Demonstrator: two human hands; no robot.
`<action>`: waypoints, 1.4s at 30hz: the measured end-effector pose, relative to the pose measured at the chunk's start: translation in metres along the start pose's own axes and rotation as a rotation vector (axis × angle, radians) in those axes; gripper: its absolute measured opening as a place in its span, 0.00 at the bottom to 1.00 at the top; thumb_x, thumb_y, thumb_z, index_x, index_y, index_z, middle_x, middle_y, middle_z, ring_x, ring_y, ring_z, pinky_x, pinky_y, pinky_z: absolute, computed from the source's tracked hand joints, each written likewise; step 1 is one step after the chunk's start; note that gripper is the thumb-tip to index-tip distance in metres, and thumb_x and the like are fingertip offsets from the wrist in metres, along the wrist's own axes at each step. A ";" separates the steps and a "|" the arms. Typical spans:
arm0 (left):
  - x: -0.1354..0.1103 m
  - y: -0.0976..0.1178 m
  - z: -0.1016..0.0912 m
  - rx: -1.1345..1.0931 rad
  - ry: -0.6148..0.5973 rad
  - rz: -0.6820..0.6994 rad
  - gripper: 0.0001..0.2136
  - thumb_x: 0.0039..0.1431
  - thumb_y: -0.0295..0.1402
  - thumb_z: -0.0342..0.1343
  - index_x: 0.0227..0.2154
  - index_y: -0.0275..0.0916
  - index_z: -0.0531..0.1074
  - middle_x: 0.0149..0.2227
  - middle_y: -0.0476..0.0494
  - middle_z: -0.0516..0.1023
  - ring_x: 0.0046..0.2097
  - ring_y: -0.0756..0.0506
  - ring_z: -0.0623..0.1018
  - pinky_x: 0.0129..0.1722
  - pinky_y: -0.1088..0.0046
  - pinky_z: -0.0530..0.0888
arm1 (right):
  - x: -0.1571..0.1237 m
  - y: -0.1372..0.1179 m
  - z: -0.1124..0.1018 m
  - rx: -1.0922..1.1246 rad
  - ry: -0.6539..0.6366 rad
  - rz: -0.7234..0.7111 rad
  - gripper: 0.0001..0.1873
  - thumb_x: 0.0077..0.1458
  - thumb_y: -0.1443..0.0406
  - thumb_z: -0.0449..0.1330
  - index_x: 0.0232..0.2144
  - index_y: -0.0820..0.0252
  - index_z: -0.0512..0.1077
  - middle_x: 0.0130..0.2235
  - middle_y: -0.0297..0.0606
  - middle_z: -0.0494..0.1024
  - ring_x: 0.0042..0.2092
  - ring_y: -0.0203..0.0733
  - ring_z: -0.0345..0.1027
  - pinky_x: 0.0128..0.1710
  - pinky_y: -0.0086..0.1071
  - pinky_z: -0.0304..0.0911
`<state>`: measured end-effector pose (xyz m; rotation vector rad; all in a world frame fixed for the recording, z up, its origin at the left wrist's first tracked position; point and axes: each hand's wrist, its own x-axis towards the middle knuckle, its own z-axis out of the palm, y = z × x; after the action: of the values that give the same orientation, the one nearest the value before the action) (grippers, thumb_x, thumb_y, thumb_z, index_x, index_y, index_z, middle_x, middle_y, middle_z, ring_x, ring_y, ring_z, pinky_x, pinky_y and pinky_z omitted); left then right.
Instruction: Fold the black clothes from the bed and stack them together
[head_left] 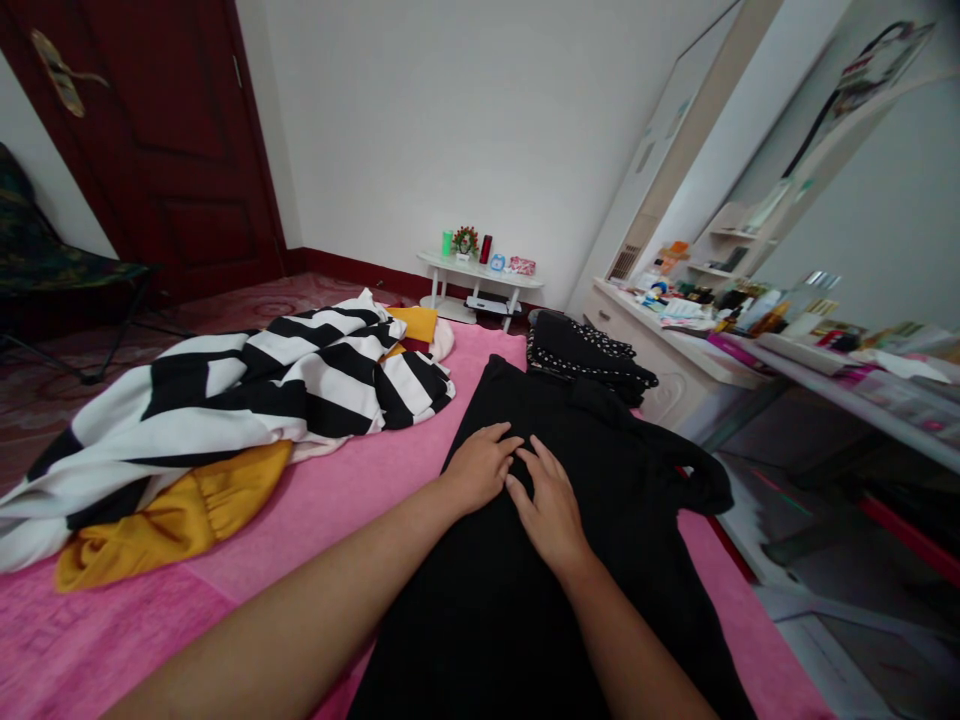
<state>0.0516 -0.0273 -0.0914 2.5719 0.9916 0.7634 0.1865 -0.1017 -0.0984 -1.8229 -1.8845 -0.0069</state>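
Note:
A black garment (630,540) with a short sleeve lies spread on the pink bed cover (352,500), its near end running out of the bottom of the view. Both hands rest on it, close together. My left hand (480,468) lies with fingers stretched out over the cloth near the garment's left edge. Just to its right, my right hand (551,510) is flat with its fingers apart, the fingertips almost touching those of the left. Neither hand grips the fabric. Beyond the garment sits a folded stack of black clothes with white dots (577,350).
Heaped at left are a black-and-white striped garment (330,370) and mustard cloth (202,505). A low white table (480,268) with small items stands by the wall. On the right, a dresser (675,345) holds bottles. A camouflage chair (67,262) is near the red door (150,130).

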 end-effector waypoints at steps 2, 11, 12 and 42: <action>0.000 0.000 0.000 0.001 0.002 0.004 0.19 0.61 0.27 0.48 0.55 0.38 0.68 0.60 0.38 0.64 0.61 0.43 0.64 0.62 0.62 0.60 | 0.000 0.001 0.000 0.000 0.007 -0.003 0.23 0.58 0.62 0.52 0.55 0.60 0.66 0.63 0.47 0.60 0.63 0.51 0.52 0.61 0.50 0.50; 0.000 -0.002 0.002 0.005 0.007 0.010 0.19 0.61 0.27 0.48 0.55 0.37 0.68 0.60 0.38 0.64 0.61 0.42 0.65 0.61 0.64 0.61 | 0.000 0.000 0.000 0.001 -0.004 0.001 0.23 0.58 0.62 0.52 0.55 0.61 0.66 0.63 0.47 0.59 0.63 0.51 0.51 0.61 0.50 0.50; 0.000 -0.002 0.002 0.005 0.007 0.007 0.19 0.61 0.27 0.49 0.55 0.38 0.68 0.60 0.38 0.64 0.61 0.42 0.65 0.61 0.64 0.61 | 0.000 0.000 -0.001 0.000 -0.005 0.002 0.23 0.58 0.62 0.52 0.55 0.62 0.66 0.63 0.48 0.59 0.63 0.51 0.51 0.61 0.50 0.50; 0.000 0.000 0.000 0.007 -0.002 -0.004 0.19 0.60 0.27 0.48 0.55 0.39 0.68 0.60 0.39 0.65 0.61 0.43 0.65 0.61 0.62 0.61 | 0.000 0.001 0.001 0.004 0.011 -0.013 0.22 0.58 0.62 0.51 0.54 0.60 0.66 0.63 0.46 0.60 0.63 0.51 0.52 0.61 0.51 0.50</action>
<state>0.0517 -0.0275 -0.0913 2.5755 0.9994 0.7571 0.1875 -0.1015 -0.0995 -1.8049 -1.8873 -0.0178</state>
